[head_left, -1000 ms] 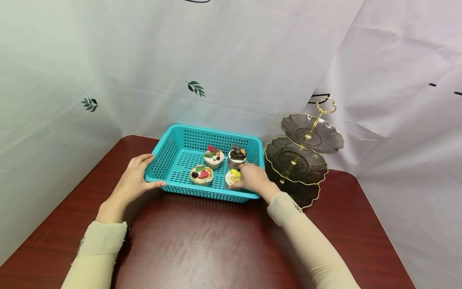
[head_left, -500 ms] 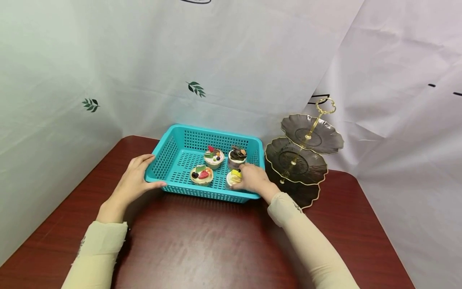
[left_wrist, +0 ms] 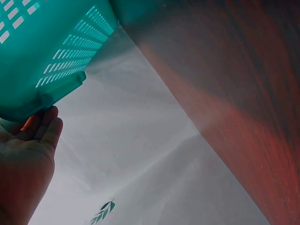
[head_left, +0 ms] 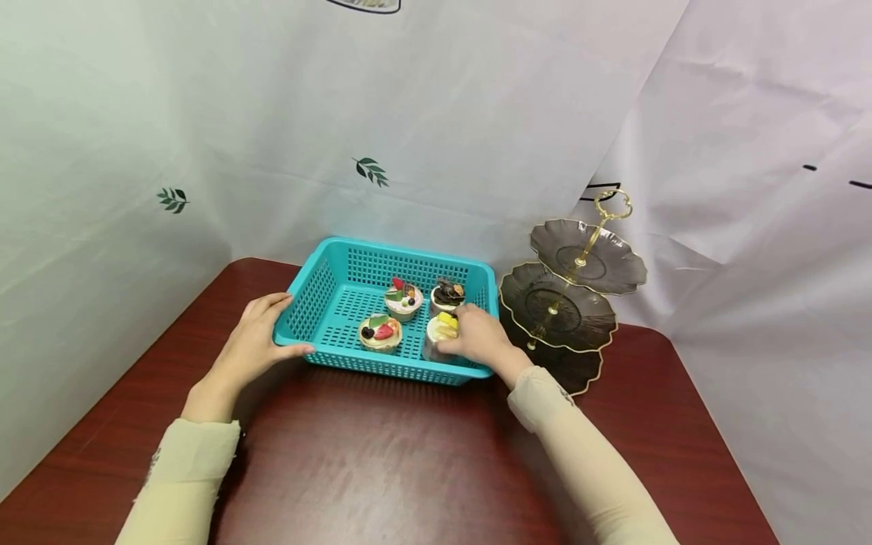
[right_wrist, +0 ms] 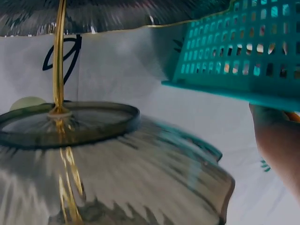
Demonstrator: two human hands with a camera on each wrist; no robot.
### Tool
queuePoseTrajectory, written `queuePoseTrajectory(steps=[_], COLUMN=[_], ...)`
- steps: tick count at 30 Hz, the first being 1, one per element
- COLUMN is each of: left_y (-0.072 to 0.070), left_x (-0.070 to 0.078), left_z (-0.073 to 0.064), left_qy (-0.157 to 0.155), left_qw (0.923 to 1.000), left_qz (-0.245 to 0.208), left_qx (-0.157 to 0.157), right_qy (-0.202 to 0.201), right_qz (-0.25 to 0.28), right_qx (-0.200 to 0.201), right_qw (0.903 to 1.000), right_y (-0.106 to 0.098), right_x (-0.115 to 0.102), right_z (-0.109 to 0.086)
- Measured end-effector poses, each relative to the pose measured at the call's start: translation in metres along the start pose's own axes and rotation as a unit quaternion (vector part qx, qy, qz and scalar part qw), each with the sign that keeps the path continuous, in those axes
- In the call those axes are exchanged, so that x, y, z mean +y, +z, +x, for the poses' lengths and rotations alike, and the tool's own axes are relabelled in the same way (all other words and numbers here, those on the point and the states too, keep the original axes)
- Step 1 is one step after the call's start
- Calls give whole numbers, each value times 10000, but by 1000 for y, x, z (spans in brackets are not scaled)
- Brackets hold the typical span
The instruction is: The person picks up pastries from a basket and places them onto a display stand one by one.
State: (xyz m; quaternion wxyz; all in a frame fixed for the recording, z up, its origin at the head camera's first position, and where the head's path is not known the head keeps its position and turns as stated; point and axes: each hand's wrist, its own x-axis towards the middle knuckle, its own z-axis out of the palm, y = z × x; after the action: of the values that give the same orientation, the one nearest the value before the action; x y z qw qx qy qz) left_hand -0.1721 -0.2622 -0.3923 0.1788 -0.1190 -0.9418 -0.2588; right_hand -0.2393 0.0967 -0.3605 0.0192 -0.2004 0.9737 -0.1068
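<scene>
This is a cloth-draped corner, set up like a small booth; whether it belongs to a home, an office or a studio cannot be told. Wrinkled pale cloth (head_left: 477,98) hangs behind and at both sides, printed with green leaves (head_left: 371,172) and dark line drawings. It surrounds a dark red, wood-grained table (head_left: 368,469) bearing a tiered stand (head_left: 575,314) and a basket (head_left: 381,366) of cakes (head_left: 403,301).

Basket (head_left: 388,369), at left fingers (head_left: 274,298), was smooth plastic, slight sheen. Stand tiers (head_left: 579,318), right of right fingers (head_left: 467,312), looked glossy, rippled — glass or plastic, could not tell; centre rod (right_wrist: 59,61) looked polished metal. Tabletop (head_left: 368,454), nearer than the fingers, had a glossy wood look. Sleeves (head_left: 575,446), behind them — matt cloth.
</scene>
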Motion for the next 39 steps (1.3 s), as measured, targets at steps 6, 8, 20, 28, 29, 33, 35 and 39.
queuePoseTrajectory(steps=[6,8,20,28,29,33,35,39], left_y=[-2,-2,-1,-1,-1,-1,-1,-1], left_x=[-1,-2,-3,0,0,1,1,1], left_z=[0,-1,-1,-1,0,0,0,0], left_qy=[3,3,22,39,39,27,28,41], left_qw=[10000,10000,10000,10000,10000,10000,10000,9999], left_qz=[-10,-8,-40,-50,-51,-73,-77,-84], left_qx=[59,62,45,51,53,43,39,45], right_qy=[42,46,30,-54,-63,4,34,95], right_qz=[168,195,197,180,182,184,189,222], right_qx=[158,182,468,773,787,825,865,943], right_qw=[9997,9996,9987,9968,9967,9964,9961,9953], right_y=[-14,-17,-31,-48,-51,-62,-68,-77], right_x=[-5,-5,-3,-5,-5,-4,-2,5], right_z=[-5,-6,-21,-38,-40,-50,-55,-64])
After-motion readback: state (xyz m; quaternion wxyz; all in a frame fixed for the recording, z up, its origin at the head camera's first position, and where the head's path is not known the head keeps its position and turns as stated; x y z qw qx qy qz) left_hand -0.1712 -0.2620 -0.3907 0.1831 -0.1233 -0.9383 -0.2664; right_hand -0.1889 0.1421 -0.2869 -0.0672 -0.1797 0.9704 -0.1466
